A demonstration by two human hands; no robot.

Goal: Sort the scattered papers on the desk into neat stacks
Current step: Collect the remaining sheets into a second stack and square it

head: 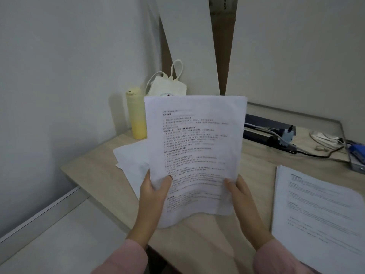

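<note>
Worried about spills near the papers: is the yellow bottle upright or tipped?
Upright: the yellow bottle stands on its base at the desk's back corner, cap on top.

left hand: raised, thumb across the front of a sheet of paper, fingers behind and hidden | right hand: raised at the same height, thumb on the front near the lower right edge, fingers probably curled behind | both forearms angled up and inward, pink sleeves at the wrists

Thin matt printed paper is seen, slightly creased. The desk is finished in pale, matt wood grain. Smooth yellow plastic forms the bottle; cream cloth, the bag.
</note>
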